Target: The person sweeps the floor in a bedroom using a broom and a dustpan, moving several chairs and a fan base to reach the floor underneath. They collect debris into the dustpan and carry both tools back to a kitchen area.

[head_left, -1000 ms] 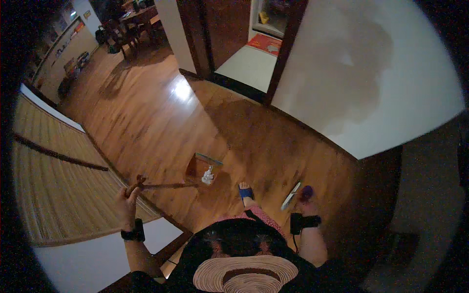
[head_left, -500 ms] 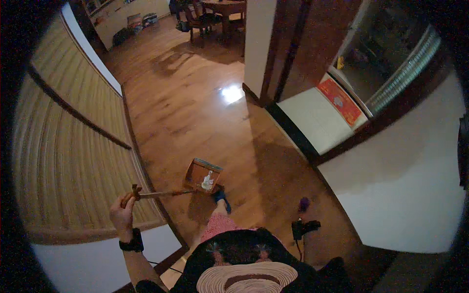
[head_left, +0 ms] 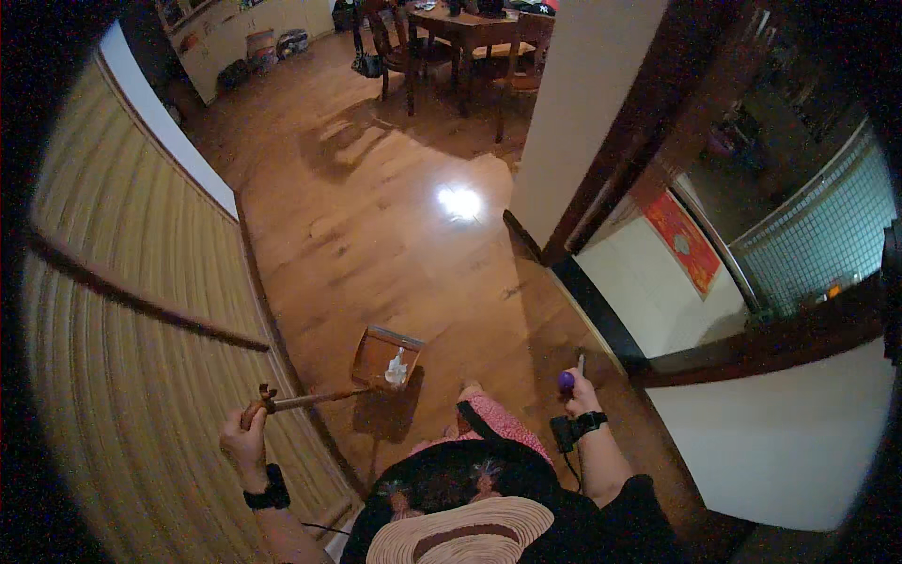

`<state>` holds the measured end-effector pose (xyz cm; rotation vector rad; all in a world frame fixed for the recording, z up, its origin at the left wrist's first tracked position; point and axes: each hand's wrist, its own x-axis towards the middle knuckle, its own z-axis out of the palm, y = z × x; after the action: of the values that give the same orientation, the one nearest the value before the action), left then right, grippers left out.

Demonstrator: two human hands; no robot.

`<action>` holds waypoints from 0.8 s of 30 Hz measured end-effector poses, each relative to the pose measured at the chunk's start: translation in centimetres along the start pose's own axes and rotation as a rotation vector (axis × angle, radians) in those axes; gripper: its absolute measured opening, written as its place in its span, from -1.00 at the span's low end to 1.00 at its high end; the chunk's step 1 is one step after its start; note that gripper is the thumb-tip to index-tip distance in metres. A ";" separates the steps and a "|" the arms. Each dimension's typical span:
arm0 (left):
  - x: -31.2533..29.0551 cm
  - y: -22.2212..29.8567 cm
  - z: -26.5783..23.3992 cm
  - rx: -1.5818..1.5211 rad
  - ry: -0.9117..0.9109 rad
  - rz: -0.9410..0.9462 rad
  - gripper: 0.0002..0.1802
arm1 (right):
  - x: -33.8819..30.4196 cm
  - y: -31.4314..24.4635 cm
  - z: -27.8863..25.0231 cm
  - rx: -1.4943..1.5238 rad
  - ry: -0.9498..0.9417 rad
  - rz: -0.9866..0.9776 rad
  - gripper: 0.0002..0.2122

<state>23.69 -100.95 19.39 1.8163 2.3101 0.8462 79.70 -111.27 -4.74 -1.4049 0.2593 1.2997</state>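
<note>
Wooden dustpan (head_left: 385, 355) held level by my left hand (head_left: 246, 438), keeping the scraps in (pan at one o'clock); right hand (head_left: 580, 399) clenches a purple-tipped broom handle (head_left: 567, 381).

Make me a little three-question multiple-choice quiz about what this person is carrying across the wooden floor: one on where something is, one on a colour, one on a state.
1. Where is the crumpled white scrap?
A. in the dustpan's tray
B. on the dining table
C. in the right hand

2. What colour is the knob at the top of the tool in the right hand?
A. yellow
B. purple
C. green

3. How is the dustpan carried?
A. flat on the floor, untouched
B. held by its long handle in the left hand
C. tucked under an arm

Answers: 1 A, the scrap lies inside the brown tray. 2 B, the knob shows purple above the fist. 3 B, the left fist grips the handle's end.
</note>
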 end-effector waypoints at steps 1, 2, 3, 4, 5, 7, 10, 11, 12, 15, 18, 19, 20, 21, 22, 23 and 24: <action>1.6 -0.5 1.2 -0.032 0.007 -0.046 -0.71 | 1.2 -0.4 2.0 -0.057 -0.054 -0.056 -0.87; 3.0 -0.7 2.5 -0.066 0.010 -0.090 -0.71 | 2.5 -0.9 4.1 -0.090 -0.056 -0.059 -0.88; 4.4 -1.0 4.0 -0.062 -0.009 -0.216 -0.71 | 3.7 -1.3 6.2 -0.116 0.013 -0.049 -0.88; 5.6 -1.2 5.0 -0.053 -0.011 -0.128 -0.72 | 4.7 -1.5 8.2 -0.104 -0.058 -0.042 -0.88; 6.9 -1.5 5.6 -0.007 -0.031 -0.119 -0.73 | 5.3 -1.6 10.2 -0.071 -0.095 -0.047 -0.88; 8.7 -2.0 6.1 0.080 -0.033 -0.101 -0.73 | 5.7 -1.4 13.5 0.026 -0.307 -0.086 -0.82; 10.0 -2.9 5.4 0.132 0.020 -0.109 -0.73 | 4.8 -1.9 18.2 -0.295 -0.123 -0.039 -0.87; 12.1 -3.2 5.8 0.101 0.036 -0.130 -0.72 | 5.5 -2.7 21.1 -0.130 -0.017 0.130 -0.88; 15.2 -3.5 6.9 0.109 0.015 -0.232 -0.72 | 6.1 -3.7 23.8 -0.101 -0.115 0.066 -0.88; 24.2 -4.8 9.6 0.024 0.053 -0.252 -0.71 | 10.4 -6.6 33.5 -0.082 -0.166 0.110 -0.88; 33.1 -5.6 11.5 0.039 0.042 -0.280 -0.71 | 15.5 -8.2 43.1 -0.066 -0.321 0.121 -0.87; 36.1 -5.6 12.5 0.031 0.006 -0.326 -0.71 | 16.9 -8.5 45.9 -0.077 -0.273 0.115 -0.86; 39.3 -5.5 13.5 0.015 0.009 -0.350 -0.71 | 18.0 -8.9 48.4 -0.076 -0.255 0.120 -0.86; 41.9 -5.8 13.6 0.010 -0.004 -0.412 -0.72 | 19.0 -9.3 50.7 -0.051 -0.304 0.148 -0.85; 44.9 -5.7 12.8 0.035 0.018 -0.343 -0.72 | 19.9 -9.9 52.7 -0.052 -0.282 0.216 -0.84; 47.2 -5.4 13.1 0.062 0.035 -0.328 -0.72 | 20.8 -10.5 54.5 -0.050 -0.252 0.128 -0.82; 49.9 -5.1 13.5 0.103 0.060 -0.319 -0.73 | 21.7 -11.2 56.3 -0.020 -0.237 0.150 -0.81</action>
<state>9.97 -50.88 18.84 1.4125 2.6281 0.7544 65.93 -51.61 -0.99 -1.2528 0.1944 1.5813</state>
